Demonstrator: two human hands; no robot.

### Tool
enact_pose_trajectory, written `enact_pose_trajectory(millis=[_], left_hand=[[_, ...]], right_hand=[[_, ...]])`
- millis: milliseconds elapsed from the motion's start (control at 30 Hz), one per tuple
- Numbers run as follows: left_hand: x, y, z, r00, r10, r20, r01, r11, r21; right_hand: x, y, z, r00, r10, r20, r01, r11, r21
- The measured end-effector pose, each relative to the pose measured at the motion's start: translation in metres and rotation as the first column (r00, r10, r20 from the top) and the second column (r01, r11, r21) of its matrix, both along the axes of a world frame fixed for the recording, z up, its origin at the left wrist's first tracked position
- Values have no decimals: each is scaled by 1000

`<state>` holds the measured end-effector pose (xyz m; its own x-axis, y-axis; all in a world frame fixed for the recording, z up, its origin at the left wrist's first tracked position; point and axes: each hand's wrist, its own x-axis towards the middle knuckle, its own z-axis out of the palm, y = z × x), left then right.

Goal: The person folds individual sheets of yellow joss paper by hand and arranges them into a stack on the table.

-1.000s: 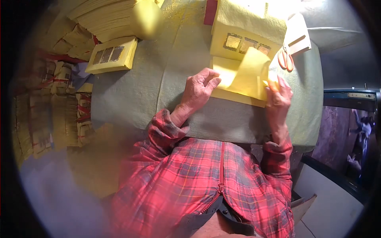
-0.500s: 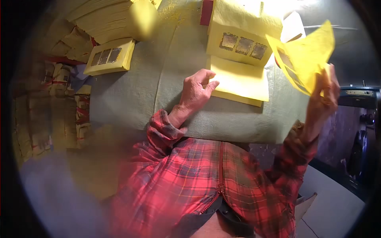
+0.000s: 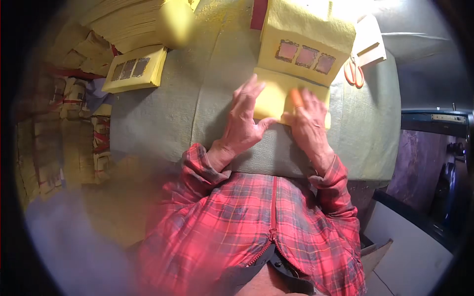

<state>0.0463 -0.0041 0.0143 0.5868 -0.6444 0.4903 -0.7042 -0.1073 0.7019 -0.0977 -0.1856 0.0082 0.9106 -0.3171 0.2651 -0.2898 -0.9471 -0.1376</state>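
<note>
Yellow paper sheets (image 3: 276, 89) lie on the cloth-covered table below a yellow stack (image 3: 308, 47) printed with three framed patches. My left hand (image 3: 244, 116) rests at the left edge of the sheets, fingers spread and thumb along the near edge. On top of the sheets is my right hand (image 3: 307, 116), fingers extended and slightly blurred, with something orange around one finger. A small curled bit of yellow paper shows beside it on the right. Neither hand has anything gripped in it. Orange-handled scissors (image 3: 354, 73) lie to the right of the printed stack.
Another printed yellow stack (image 3: 133, 69) sits at the table's left, near large piles of yellow paper (image 3: 123, 24). A white block-like object (image 3: 369, 42) stands behind the scissors. Red-banded bundles (image 3: 101, 138) line the far left. The grey-green cloth (image 3: 187, 108) covers the table.
My right hand swung out to the right with a yellow sheet, then came back onto the sheets without it. My left hand has opened from a pinch and flattened.
</note>
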Motion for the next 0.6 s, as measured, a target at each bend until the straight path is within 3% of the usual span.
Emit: enact_pose_trajectory(millis=[67,200,267,300,367,600], left_hand=[[-4,-2,-9,999,-43,-25,44,999,31],[-5,-5,-16,999,-43,-29,45,997,65],[-5,-6,-18,999,-31,-22,33,997,75],[-5,-7,-19,999,-27,-23,29,997,72],[-5,-8,-20,999,-23,-29,25,997,70],[-11,-8,-10,994,18,-104,-18,1000,5]], right_hand=[[4,-2,5,995,64,-76,-59,996,65],[40,-27,52,998,50,30,-52,996,78],[67,-51,60,974,33,222,0,989,-145],[81,-67,59,974,36,225,-2,989,-148],[98,-95,54,956,-73,284,164,937,-308],[40,-86,30,956,105,274,34,888,-459]])
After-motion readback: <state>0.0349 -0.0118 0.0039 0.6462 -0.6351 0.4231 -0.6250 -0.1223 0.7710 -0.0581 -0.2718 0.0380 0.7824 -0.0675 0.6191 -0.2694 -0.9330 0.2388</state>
